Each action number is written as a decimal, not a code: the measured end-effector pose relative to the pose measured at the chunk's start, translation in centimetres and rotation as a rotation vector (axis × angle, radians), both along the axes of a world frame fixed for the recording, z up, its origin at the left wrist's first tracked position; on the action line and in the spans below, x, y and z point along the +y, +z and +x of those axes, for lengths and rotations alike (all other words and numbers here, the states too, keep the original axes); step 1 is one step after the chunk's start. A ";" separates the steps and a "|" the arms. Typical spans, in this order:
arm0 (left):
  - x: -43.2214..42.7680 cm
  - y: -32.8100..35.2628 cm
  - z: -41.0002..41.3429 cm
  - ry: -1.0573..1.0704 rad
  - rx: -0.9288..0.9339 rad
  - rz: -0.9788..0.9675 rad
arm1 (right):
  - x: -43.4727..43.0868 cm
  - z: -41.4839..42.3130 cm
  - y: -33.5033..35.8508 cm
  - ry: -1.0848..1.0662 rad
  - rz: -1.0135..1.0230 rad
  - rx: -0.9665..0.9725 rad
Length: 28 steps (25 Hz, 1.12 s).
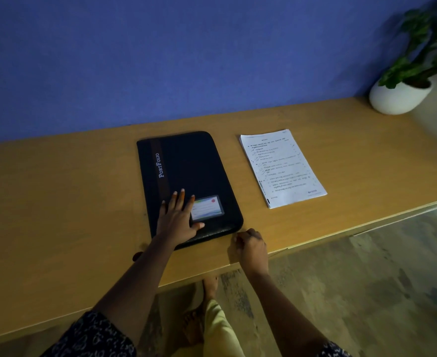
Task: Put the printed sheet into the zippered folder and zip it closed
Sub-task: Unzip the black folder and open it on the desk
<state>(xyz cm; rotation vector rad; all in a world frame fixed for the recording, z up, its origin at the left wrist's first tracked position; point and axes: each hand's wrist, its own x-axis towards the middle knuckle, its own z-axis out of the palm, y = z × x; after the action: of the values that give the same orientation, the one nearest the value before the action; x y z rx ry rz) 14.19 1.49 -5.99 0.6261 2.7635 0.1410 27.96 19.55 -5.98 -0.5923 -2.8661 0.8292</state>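
A black zippered folder (191,171) marked "PortFolio" lies shut and flat on the wooden table (70,202). It has a small card window near its front right corner. My left hand (177,219) rests flat on the folder's front part, fingers spread. My right hand (250,244) is curled at the folder's front right corner, fingertips pinched together as if on the zipper pull; the pull itself is too small and dark to make out. The printed sheet (280,167), white with lines of text, lies flat on the table to the right of the folder, untouched.
A white pot with a green plant (400,95) stands at the table's far right corner. A blue wall (186,60) runs behind the table. The table's front edge passes just under my right hand, with floor and my feet below.
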 end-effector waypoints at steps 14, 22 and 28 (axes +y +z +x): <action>3.1 0.8 9.0 -0.033 0.181 0.158 | -2.3 0.5 0.0 -0.125 -0.195 -0.096; 6.9 0.5 11.0 0.153 0.034 0.056 | -0.3 0.4 0.9 -0.165 -0.202 -0.138; 8.3 1.0 12.4 0.381 0.131 0.195 | 1.5 -1.5 2.1 0.205 0.172 -0.195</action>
<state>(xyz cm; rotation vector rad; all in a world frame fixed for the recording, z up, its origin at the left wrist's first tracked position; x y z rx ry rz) 26.57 9.82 -4.96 0.1484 2.9907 0.4719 26.48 21.08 -3.86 -0.3833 -3.1755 0.5664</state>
